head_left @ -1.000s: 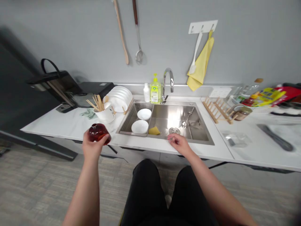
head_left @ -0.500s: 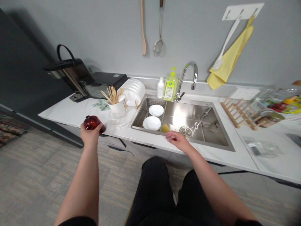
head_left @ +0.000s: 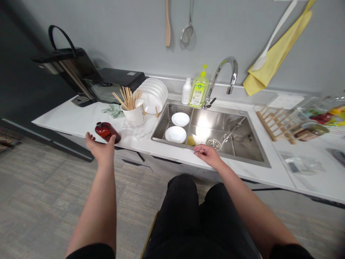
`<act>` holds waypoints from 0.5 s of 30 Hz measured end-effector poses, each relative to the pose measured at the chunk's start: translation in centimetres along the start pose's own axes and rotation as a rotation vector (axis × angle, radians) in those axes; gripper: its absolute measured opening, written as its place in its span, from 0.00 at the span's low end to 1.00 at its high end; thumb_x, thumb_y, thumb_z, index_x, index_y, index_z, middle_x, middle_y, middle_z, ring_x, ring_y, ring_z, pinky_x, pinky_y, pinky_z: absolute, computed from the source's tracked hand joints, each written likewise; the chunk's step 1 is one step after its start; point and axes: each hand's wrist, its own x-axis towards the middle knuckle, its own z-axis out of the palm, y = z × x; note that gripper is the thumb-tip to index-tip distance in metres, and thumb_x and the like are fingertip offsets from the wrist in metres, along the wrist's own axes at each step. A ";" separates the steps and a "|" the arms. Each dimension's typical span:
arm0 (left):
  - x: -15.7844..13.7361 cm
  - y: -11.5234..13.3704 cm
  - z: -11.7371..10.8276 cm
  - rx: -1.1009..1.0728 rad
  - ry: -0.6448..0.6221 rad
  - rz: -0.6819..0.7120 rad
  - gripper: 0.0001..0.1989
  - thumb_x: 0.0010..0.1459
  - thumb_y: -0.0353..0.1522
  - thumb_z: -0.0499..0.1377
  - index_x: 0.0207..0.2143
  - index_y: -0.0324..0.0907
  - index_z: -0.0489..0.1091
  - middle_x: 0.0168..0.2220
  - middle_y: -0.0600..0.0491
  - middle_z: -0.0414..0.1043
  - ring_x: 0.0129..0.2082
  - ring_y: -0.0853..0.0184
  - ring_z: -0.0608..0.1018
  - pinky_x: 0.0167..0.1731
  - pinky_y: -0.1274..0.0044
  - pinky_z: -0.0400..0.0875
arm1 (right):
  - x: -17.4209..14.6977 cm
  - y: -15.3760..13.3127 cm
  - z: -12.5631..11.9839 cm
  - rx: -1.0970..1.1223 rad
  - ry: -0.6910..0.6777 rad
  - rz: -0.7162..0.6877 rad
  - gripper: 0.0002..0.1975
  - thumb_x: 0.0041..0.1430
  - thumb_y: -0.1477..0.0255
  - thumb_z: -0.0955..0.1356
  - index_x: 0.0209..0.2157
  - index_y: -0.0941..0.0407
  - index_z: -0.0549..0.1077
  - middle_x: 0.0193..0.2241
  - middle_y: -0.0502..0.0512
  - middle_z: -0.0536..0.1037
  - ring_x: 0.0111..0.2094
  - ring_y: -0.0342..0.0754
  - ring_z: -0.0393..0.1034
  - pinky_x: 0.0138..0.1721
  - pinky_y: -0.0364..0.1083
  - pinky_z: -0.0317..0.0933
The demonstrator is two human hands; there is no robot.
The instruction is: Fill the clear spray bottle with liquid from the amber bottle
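Note:
A dark red bottle (head_left: 107, 131) with an open neck stands near the counter's front edge on the left. My left hand (head_left: 101, 147) is right beside it, with the fingers spread and the thumb near its side. At the sink's front rim rests my right hand (head_left: 207, 154), its fingers curled together; whatever they may hold is too small to name. Just beyond it, a yellow sponge or cloth (head_left: 191, 140) lies partly hidden in the sink (head_left: 229, 129). Two white bowls, a nearer one (head_left: 175, 134) and a farther one (head_left: 180, 119), sit in the sink's left basket.
Behind the bottle are a white holder of chopsticks (head_left: 134, 116), a green cloth (head_left: 113, 110) and racked white plates (head_left: 151, 97). A soap pump bottle (head_left: 198, 90) and a white bottle (head_left: 186, 91) stand by the faucet (head_left: 212, 86). A wooden rack (head_left: 277, 126) is at right.
My left hand has loosened from the red bottle and its fingers have opened away from it. My right hand stays at the sink's edge, fingers still curled. The camera view has shifted slightly.

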 end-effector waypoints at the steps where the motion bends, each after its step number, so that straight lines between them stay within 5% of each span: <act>1: -0.9 0.7 -0.5 0.022 0.124 0.008 0.47 0.65 0.38 0.72 0.77 0.34 0.53 0.72 0.30 0.64 0.70 0.44 0.72 0.70 0.51 0.72 | 0.1 0.0 0.0 0.000 -0.001 -0.002 0.19 0.64 0.52 0.80 0.46 0.53 0.87 0.35 0.57 0.89 0.27 0.49 0.75 0.31 0.49 0.70; 3: -2.6 2.6 -1.2 0.043 0.207 0.094 0.31 0.68 0.35 0.68 0.69 0.36 0.66 0.66 0.34 0.72 0.68 0.44 0.74 0.69 0.52 0.73 | 0.2 0.1 0.1 0.000 -0.002 -0.005 0.19 0.63 0.53 0.80 0.45 0.53 0.87 0.36 0.57 0.89 0.28 0.49 0.76 0.31 0.49 0.70; 6: -4.4 6.2 -0.6 0.013 -0.083 0.375 0.16 0.71 0.35 0.64 0.58 0.41 0.76 0.61 0.37 0.78 0.66 0.45 0.77 0.72 0.53 0.70 | 0.5 0.2 0.1 -0.014 0.000 -0.009 0.17 0.62 0.55 0.80 0.45 0.53 0.87 0.35 0.56 0.89 0.27 0.48 0.75 0.32 0.49 0.70; 10: -5.5 9.5 2.9 0.046 -0.371 0.482 0.21 0.70 0.33 0.62 0.63 0.40 0.77 0.66 0.35 0.77 0.68 0.43 0.77 0.72 0.53 0.70 | 0.6 0.3 0.1 -0.024 0.004 -0.030 0.16 0.63 0.57 0.79 0.45 0.53 0.87 0.34 0.55 0.88 0.28 0.49 0.76 0.33 0.48 0.71; 15: -6.6 10.3 6.4 0.135 -0.470 0.458 0.27 0.67 0.29 0.61 0.68 0.33 0.74 0.70 0.29 0.74 0.71 0.39 0.74 0.74 0.52 0.68 | 0.5 0.5 0.1 -0.011 0.008 -0.053 0.16 0.63 0.57 0.78 0.44 0.53 0.86 0.32 0.53 0.86 0.27 0.47 0.73 0.32 0.47 0.68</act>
